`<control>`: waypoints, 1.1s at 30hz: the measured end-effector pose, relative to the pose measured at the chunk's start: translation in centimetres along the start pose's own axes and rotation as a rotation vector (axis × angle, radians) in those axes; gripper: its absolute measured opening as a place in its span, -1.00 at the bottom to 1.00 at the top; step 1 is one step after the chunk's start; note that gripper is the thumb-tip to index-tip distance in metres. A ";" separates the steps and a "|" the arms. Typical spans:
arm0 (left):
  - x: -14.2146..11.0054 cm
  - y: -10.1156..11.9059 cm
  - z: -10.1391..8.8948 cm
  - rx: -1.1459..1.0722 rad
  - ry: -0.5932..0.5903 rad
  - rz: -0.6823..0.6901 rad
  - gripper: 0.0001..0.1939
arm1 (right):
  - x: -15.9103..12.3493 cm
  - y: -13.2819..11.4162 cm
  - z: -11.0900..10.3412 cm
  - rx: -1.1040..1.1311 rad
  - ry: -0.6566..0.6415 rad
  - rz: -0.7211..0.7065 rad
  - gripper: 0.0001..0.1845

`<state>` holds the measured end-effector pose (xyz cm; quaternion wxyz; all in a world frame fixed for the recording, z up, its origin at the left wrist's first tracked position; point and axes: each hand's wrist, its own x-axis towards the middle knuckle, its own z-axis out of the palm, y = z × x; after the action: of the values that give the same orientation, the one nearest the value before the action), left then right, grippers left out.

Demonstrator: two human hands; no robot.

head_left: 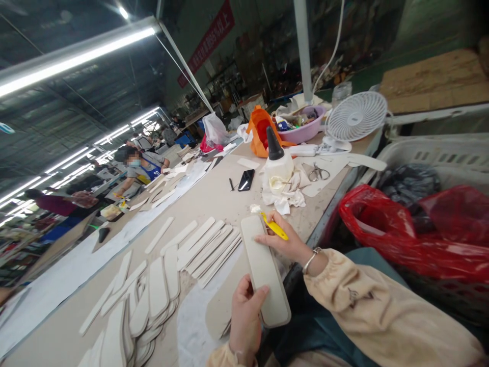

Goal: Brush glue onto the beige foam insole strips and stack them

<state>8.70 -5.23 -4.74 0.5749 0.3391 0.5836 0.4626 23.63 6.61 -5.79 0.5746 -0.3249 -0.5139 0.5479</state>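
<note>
My left hand [244, 318] grips the near end of a long beige insole-shaped piece [263, 267], thumb on top. My right hand [284, 242] rests its fingers on the piece's middle and holds a yellow-handled brush [273, 227] whose white tip lies near the piece's far end. Both wrists wear bracelets and cream sleeves. A glue bottle [278, 165] with a black nozzle stands on white rags just beyond.
Rows of similar beige strips [206, 244] and stacked pieces [148, 300] lie to the left on the long worktable. A phone [246, 179], scissors [318, 173], a white fan [356, 116], a purple bowl [305, 132] and red bags [401, 229] sit around. Other workers [139, 168] sit farther along.
</note>
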 end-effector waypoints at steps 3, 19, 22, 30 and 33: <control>0.0 0.0 -0.1 0.008 -0.026 0.012 -0.66 | -0.1 -0.2 0.2 0.027 0.010 0.000 -0.57; 0.3 -0.9 0.3 -0.050 -0.061 -0.002 -0.67 | -0.2 0.0 0.8 -0.041 0.180 -0.026 -0.62; 0.4 -1.0 0.2 -0.061 -0.067 -0.010 -0.68 | -0.2 0.0 0.8 -0.080 0.189 -0.035 -0.63; 0.6 -1.4 0.0 -0.044 -0.071 -0.004 -0.69 | -0.2 0.2 0.8 -0.135 0.205 -0.044 -0.65; 0.6 -1.5 0.0 -0.037 -0.070 -0.003 -0.70 | -0.2 0.3 0.8 -0.124 0.207 -0.059 -0.66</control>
<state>8.84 -5.19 -6.34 0.6020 0.3433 0.5549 0.4603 22.80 6.34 -5.91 0.6193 -0.3994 -0.4940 0.4613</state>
